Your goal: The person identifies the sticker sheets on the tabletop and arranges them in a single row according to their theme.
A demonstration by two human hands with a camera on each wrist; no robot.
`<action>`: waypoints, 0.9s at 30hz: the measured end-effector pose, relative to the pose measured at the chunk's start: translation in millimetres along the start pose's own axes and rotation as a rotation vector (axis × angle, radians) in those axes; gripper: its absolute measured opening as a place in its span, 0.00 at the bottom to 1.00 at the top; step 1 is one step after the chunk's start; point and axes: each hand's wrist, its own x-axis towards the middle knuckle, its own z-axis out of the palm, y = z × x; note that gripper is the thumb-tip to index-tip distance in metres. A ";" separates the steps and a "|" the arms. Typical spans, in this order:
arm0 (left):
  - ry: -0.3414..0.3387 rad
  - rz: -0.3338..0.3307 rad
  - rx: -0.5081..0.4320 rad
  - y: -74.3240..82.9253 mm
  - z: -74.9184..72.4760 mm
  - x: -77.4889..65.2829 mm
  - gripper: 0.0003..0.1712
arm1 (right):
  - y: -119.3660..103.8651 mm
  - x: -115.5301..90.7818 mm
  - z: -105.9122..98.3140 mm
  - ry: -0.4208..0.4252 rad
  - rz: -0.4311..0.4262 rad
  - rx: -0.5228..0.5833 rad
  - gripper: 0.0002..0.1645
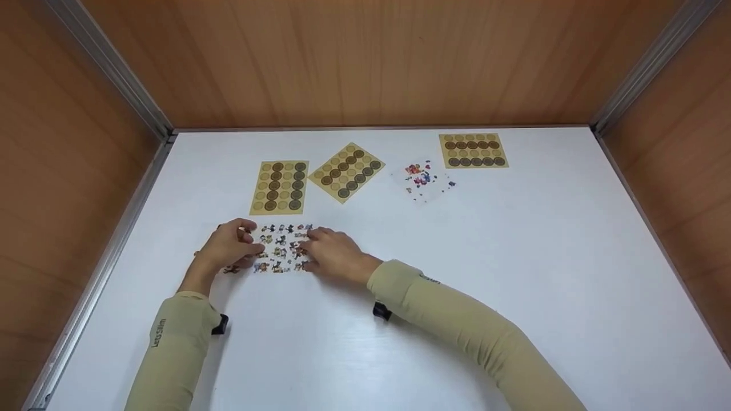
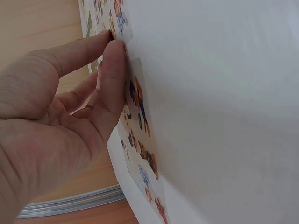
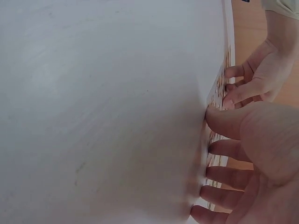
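Sticker sheet lies left on table | left hand at its left, pinch indeterminable | right hand rests unclenched at right edge | probably light, flexible; best held by edges

Sticker sheet on table; four sheets behind

Cartoon sheet: translucent, rows of multicoloured figures; three disc-print sheets: gold, alternating bands of gold, brown and dark grey discs; clear sheet: scattered red, blue and purple motifs; sleeves: khaki, dark lettering; tabletop: white; walls: brown, wood-grained
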 end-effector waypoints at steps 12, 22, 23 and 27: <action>0.012 0.006 -0.017 -2.4 0.9 1.0 0.36 | 2.9 -3.0 2.7 0.037 -0.016 0.011 0.25; 0.033 0.084 -0.025 18.0 0.3 -2.2 0.41 | 28.8 -18.5 -14.8 0.020 0.083 0.167 0.29; 0.035 0.115 -0.023 23.9 1.5 -2.9 0.40 | 35.4 -21.3 -19.2 0.015 0.109 0.173 0.29; 0.028 0.228 0.009 52.3 13.2 1.8 0.39 | 72.5 -34.5 -40.3 0.019 0.196 0.214 0.30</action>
